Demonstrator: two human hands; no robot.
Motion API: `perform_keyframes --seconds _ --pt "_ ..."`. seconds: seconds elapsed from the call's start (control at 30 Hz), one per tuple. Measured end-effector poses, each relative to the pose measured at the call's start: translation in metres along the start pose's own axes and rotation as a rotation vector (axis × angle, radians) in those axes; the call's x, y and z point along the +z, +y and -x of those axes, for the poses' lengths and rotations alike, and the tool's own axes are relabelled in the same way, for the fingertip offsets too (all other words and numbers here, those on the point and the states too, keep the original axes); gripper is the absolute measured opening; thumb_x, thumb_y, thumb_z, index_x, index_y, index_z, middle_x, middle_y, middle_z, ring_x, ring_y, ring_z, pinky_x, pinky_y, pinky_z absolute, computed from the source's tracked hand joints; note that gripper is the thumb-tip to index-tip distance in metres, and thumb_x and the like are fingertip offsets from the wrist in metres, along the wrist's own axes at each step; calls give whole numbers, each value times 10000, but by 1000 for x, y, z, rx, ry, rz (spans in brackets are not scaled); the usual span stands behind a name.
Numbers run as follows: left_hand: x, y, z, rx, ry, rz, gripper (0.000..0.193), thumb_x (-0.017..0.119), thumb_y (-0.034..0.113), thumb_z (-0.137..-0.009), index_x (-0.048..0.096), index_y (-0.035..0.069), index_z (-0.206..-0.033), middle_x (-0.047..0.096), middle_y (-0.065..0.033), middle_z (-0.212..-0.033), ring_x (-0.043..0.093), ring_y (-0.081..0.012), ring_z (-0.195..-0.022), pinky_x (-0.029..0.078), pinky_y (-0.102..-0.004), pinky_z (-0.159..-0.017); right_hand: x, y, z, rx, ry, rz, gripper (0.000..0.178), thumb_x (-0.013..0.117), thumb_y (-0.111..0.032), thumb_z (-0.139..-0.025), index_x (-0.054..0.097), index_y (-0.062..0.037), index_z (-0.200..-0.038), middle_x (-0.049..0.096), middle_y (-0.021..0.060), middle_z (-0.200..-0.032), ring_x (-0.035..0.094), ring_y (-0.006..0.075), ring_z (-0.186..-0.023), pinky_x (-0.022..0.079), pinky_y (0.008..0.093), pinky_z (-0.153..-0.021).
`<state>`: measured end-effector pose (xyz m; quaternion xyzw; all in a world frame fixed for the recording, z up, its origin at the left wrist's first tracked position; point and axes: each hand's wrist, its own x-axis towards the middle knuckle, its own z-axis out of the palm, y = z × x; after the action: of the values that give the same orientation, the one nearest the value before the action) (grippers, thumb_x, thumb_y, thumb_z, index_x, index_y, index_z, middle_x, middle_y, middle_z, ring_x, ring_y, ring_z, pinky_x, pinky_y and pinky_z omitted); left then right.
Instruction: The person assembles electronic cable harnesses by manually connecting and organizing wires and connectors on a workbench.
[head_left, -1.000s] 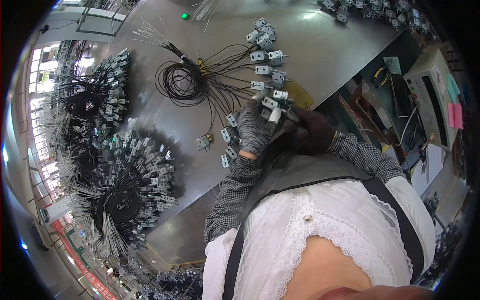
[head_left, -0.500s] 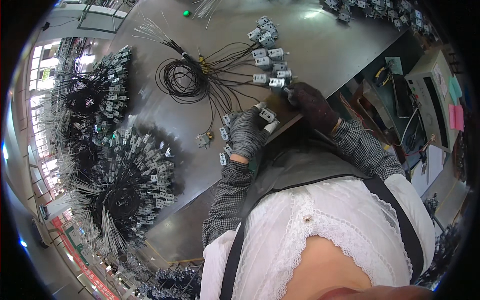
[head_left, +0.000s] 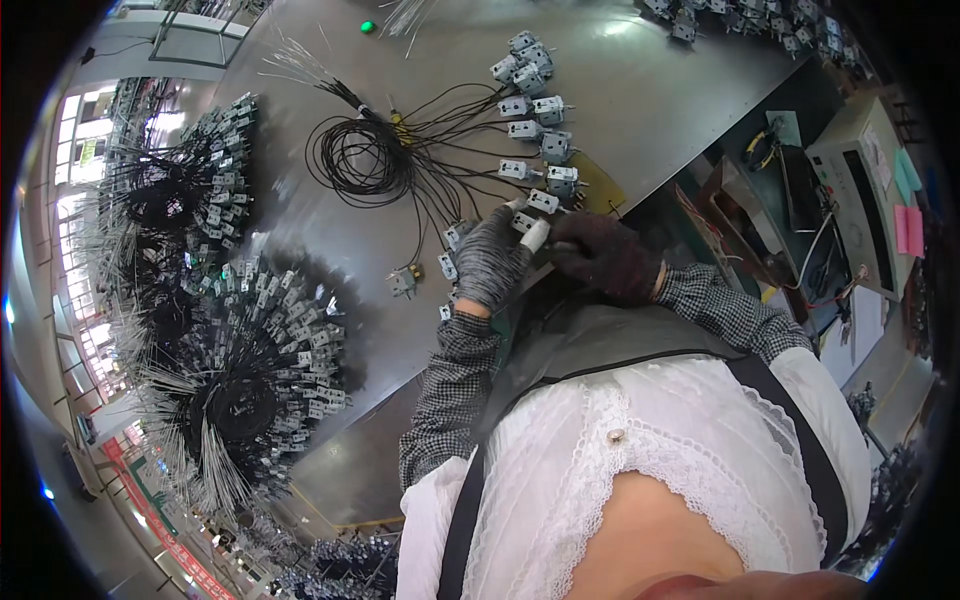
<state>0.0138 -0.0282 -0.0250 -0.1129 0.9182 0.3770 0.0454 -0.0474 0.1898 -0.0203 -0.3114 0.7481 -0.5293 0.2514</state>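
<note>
My left hand and right hand both pinch one small part over the table.

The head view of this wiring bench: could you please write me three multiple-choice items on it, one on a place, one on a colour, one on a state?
1. Where does the coil of black wire lie?
A. on the grey table, beyond the hands
B. on the person's lap
C. on the cream machine at right

2. What colour is the glove on the right hand?
A. white
B. dark
C. yellow

3. How are the hands placed?
A. far apart
B. both lifted clear of the table
C. close together at the table's near edge

Answers: 1 A, the coil rests mid-table among the wired grey connectors. 2 B, it is dark, while the left hand wears grey. 3 C, both meet around a small white part.
</note>
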Motion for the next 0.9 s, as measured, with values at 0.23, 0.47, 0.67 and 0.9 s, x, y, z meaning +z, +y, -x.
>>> perform_keyframes --seconds 0.23,0.47,0.67,0.9 --pt "-17 15 -5 -15 -93 -254 529 762 460 -931 690 119 -1329 796 -130 -950 759 -321 -946 516 -435 -950 -8 8 14 249 31 -81 288 745 -206 -967 666 -61 -1204 687 116 -1041 685 212 -946 560 362 -854" --pt "-15 6 -12 3 -145 -161 566 798 401 -919 688 31 -1333 795 -158 -983 785 -293 -928 606 -383 -852 3 -3 4 15 -5 177 341 728 -262 -968 658 -72 -1242 687 146 -1057 701 259 -981 555 393 -893" --pt "-14 6 -10 17 -127 -171 560 773 471 -914 699 95 -1323 792 -120 -925 758 -320 -956 503 -449 -981 16 19 10 119 -18 -334 384 727 -296 -1002 638 -35 -1269 690 103 -1112 677 228 -1070 545 387 -921" --pt "-21 20 -8 -63 -151 -180 585 808 460 -896 699 75 -1322 797 -136 -997 765 -295 -972 546 -416 -957 9 14 14 502 -132 -752 415 663 -291 -1033 624 -26 -1351 709 97 -1174 669 208 -1104 542 372 -968"
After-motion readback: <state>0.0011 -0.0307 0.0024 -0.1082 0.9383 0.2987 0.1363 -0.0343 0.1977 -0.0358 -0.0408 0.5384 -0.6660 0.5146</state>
